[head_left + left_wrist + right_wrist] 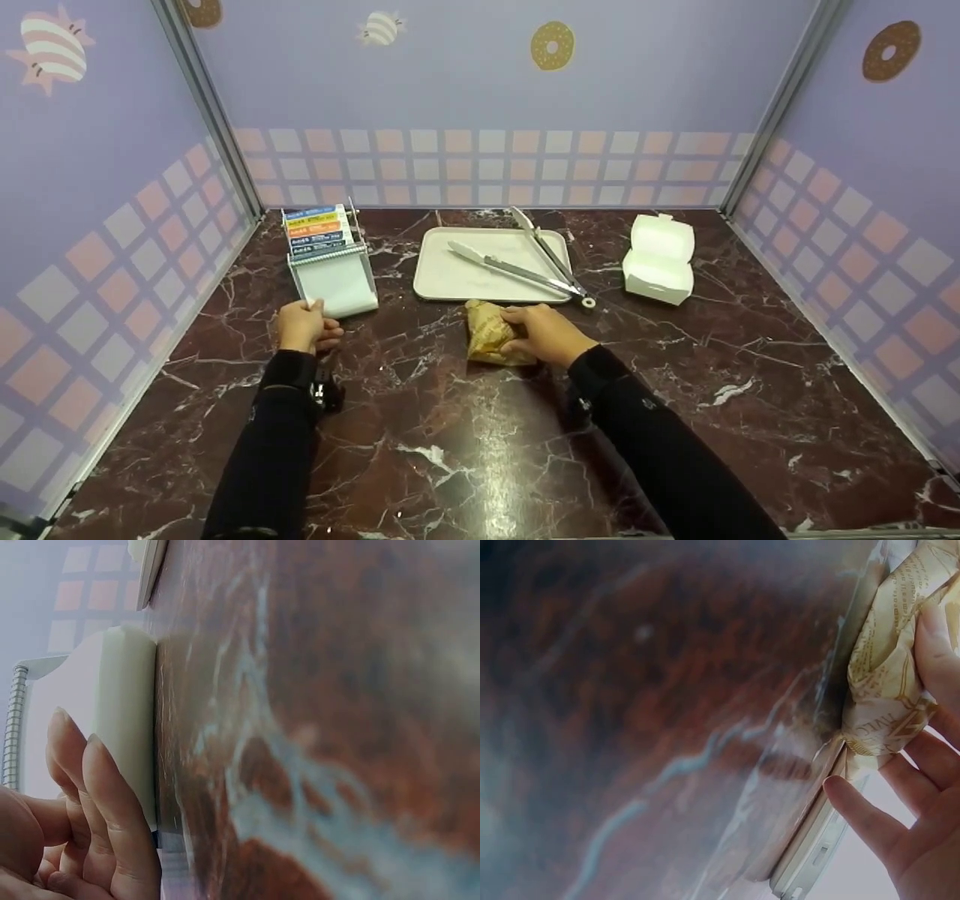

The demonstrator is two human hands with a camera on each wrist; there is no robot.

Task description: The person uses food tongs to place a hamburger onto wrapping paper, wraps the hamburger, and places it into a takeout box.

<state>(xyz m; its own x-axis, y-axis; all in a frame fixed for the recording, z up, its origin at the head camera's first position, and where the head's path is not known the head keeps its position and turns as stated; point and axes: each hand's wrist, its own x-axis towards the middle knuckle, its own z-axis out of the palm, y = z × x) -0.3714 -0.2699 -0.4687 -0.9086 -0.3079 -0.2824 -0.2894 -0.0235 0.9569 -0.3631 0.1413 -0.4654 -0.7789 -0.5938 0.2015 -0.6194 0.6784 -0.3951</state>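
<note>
1. Paper-wrapped packet point(486, 330): just in front of tray point(442, 286); right hand point(551, 335) grasps it, presumably for steadiness.
2. Spiral-bound stand point(337, 283): left of tray; left hand point(306, 328) at near edge, cannot tell if pinching.

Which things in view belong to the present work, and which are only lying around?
Apparently in use:
wrapped package, held by the right hand
white holder, left hand at its front

Apparently just lying about:
tray
tongs, partly on the tray
open white box
</note>
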